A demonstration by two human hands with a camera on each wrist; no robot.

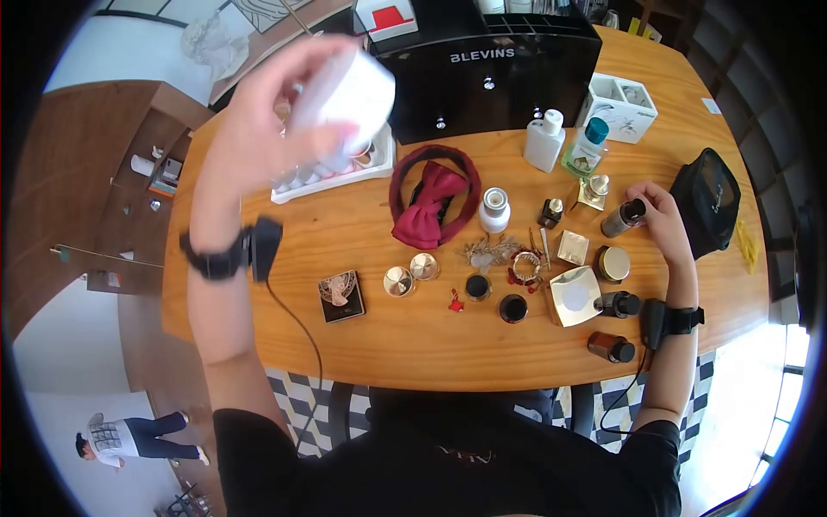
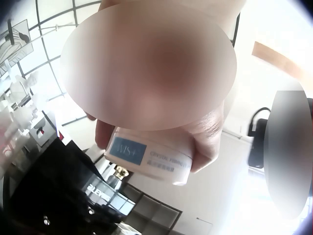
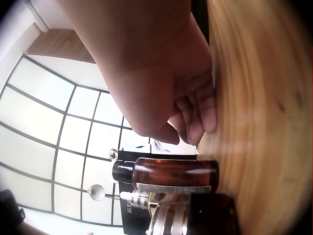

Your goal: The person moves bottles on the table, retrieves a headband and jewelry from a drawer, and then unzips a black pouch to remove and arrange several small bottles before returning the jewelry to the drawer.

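My left hand (image 1: 258, 121) is raised over the back left of the table and grips a pale cosmetic jar (image 2: 151, 156) between fingers and thumb. The jar bears a blue label; in the head view it is blurred white. My right hand (image 1: 662, 217) rests at the table's right side, fingers loosely bent, with nothing held in them. Right beside its fingertips stands a dark brown bottle with a black cap (image 1: 617, 221). In the right wrist view an amber bottle (image 3: 171, 175) stands close beside the fingers (image 3: 194, 132).
A white tray (image 1: 336, 183) of small containers lies below my left hand. Behind are a black BLEVINS cabinet (image 1: 517, 82) and a white holder (image 1: 633, 127). A burgundy bow headband (image 1: 431, 207), several bottles and a black pouch (image 1: 708, 202) stand about. A person (image 1: 129, 435) is far left.
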